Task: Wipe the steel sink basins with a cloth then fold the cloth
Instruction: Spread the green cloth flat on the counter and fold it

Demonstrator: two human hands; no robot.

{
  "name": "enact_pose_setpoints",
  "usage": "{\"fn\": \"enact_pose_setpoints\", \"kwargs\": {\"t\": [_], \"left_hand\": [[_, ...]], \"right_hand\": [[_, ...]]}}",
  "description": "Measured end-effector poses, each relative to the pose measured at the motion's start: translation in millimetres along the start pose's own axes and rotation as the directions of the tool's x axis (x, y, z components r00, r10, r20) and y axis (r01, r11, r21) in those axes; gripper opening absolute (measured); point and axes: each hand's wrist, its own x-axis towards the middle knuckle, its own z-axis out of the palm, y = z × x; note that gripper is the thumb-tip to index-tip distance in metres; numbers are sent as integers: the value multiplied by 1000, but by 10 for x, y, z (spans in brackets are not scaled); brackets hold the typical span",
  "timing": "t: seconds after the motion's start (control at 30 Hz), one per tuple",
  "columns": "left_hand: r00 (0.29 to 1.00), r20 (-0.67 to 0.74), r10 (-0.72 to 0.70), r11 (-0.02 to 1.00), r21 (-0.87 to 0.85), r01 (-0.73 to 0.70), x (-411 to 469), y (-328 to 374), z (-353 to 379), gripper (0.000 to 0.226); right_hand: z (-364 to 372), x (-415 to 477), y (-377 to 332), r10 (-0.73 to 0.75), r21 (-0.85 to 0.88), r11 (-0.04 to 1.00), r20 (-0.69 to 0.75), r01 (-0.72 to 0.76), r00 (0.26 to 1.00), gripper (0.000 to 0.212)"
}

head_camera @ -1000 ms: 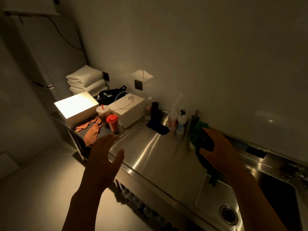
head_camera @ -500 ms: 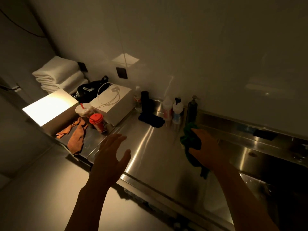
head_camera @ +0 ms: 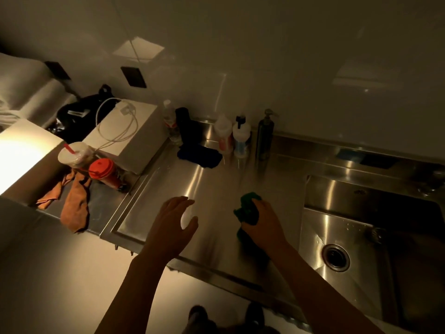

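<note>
Steel counter (head_camera: 216, 184) carries bottles (head_camera: 240, 138); dark cloth (head_camera: 199, 155) beside.

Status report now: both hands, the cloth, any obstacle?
Right hand grips green cloth over counter, beside sink basin. Left hand open, holds nothing. No obstacle between cloth and basin.

Bare forearms (head_camera: 134, 285), bare left hand (head_camera: 172, 227) and right hand (head_camera: 263, 225), dark shoes (head_camera: 198, 315) dim at the lower edge

Looks like a dim staff wash-up room, not a home kitchen: long steel worktop (head_camera: 212, 184) with a deep built-in sink basin (head_camera: 325, 227), pump bottle (head_camera: 265, 136) and squeeze bottles (head_camera: 224, 133) lined against glossy wall panels (head_camera: 265, 56), stacked white towels (head_camera: 31, 92), takeaway cups (head_camera: 103, 172) nearby.
</note>
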Motion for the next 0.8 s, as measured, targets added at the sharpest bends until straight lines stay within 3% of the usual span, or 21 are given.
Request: {"fn": "enact_pose_setpoints", "kwargs": {"t": [0.1,0.23,0.33,0.47,0.53,0.63,0.8], "left_hand": [[999,40,21,999,-39,-19,172,-135,139,47],[989,120,85,994,-78,-76,446,-310,288,49],[971,202,130,988,-109,-109,618,-486,356,51],[952,245,182,980,-130,-153,904,-703,379,52],[939,275,205,975,-141,-172,1033,-756,437,51],[895,379,235,969,-160,-187,1098,-756,643,51],[745,573,342,935,-129,-329,1033,-674,1108,48]], "right_hand": [[235,43,-9,39,56,998,-48,-36,998,87],[388,94,-29,103,62,992,53,-106,993,95],[398,69,7,125,60,990,54,-128,991,79],[418,-24,107,185,1,983,-60,-186,981,47],[461,-82,150,234,-4,972,-88,-235,968,50],[564,-203,177,363,12,932,-79,-363,928,71],[771,-306,285,345,0,937,-162,-349,925,50]]}}
